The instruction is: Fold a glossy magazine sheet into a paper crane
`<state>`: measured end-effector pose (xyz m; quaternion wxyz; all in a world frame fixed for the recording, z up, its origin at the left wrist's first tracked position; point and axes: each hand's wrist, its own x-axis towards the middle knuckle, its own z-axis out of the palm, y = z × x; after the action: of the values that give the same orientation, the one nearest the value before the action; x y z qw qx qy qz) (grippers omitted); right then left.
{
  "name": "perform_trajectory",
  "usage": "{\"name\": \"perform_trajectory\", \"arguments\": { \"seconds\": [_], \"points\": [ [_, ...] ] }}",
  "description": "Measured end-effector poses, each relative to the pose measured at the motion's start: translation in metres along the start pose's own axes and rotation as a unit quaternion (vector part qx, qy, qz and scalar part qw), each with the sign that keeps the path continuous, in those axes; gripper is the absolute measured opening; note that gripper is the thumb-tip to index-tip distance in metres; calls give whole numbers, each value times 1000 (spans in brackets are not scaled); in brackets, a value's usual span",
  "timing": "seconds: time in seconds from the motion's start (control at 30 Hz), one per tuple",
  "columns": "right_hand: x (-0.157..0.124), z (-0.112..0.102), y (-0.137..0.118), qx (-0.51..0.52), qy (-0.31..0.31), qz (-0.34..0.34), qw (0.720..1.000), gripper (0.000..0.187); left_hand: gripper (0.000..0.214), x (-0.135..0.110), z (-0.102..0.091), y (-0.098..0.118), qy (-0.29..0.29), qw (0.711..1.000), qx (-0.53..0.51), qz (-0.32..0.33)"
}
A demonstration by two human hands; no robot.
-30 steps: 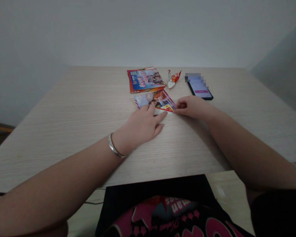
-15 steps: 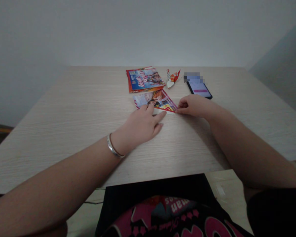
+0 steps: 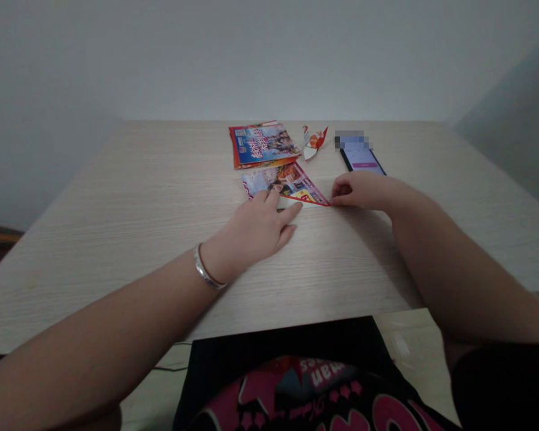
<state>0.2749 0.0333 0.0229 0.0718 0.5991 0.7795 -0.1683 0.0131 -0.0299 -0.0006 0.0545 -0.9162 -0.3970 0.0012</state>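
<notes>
- The pale tabletop (image 3: 117, 239) carries everything, with the sheet in hand lying near its middle, just in front of the stack.
- The left hand (image 3: 260, 224) lies palm down with fingers spread, covering the sheet's near left part and holding it down.
- The right hand (image 3: 362, 190) has thumb and fingers drawn together at the sheet's pointed right corner; whether they pinch the paper or only press beside it, I cannot tell.
- The stack of printed leaflets (image 3: 265, 143) lies flat behind the sheet; the top one looks unfolded, so seems untouched.
- The printed sheet (image 3: 291, 175) looks part-done: its red-bordered near edge runs straight to the corner, while most of its printed face lies flat and unshaped.
- The phone (image 3: 367, 160) lies lit beyond the right hand, partly hidden by it.
- The folded paper piece (image 3: 315, 142), beside the stack, looks finished.
- The white strip (image 3: 284, 203) along the sheet's near edge suggests a fold, perhaps not fully creased.
</notes>
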Motion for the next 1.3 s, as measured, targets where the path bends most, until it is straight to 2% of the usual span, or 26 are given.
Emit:
{"name": "perform_trajectory", "arguments": {
  "seconds": [0.13,0.27,0.3,0.43,0.57,0.7,1.07,1.3],
  "points": [
    [-1,0,2,25,1,-10,1000,13,52,-1,0,0,6,1000,-5,1],
    [-5,0,-7,60,94,7,994,22,52,-2,3,-1,23,1000,-10,-1],
    [-6,0,-11,74,100,2,992,23,51,-2,4,-2,26,1000,-10,-1],
    [-7,5,-23,109,64,-12,992,19,51,-2,6,-3,31,1000,-2,5],
    [0,19,-27,140,103,-43,984,16,52,-2,4,-2,27,1000,0,5],
    [7,27,-24,126,107,-62,984,13,53,-2,2,-1,34,999,7,7],
    [8,26,-20,84,89,-90,988,11,53,-1,1,-2,23,999,26,13],
    [6,26,-18,88,84,-90,989,12,51,-6,-12,-8,-23,999,15,25]
  ]
}}
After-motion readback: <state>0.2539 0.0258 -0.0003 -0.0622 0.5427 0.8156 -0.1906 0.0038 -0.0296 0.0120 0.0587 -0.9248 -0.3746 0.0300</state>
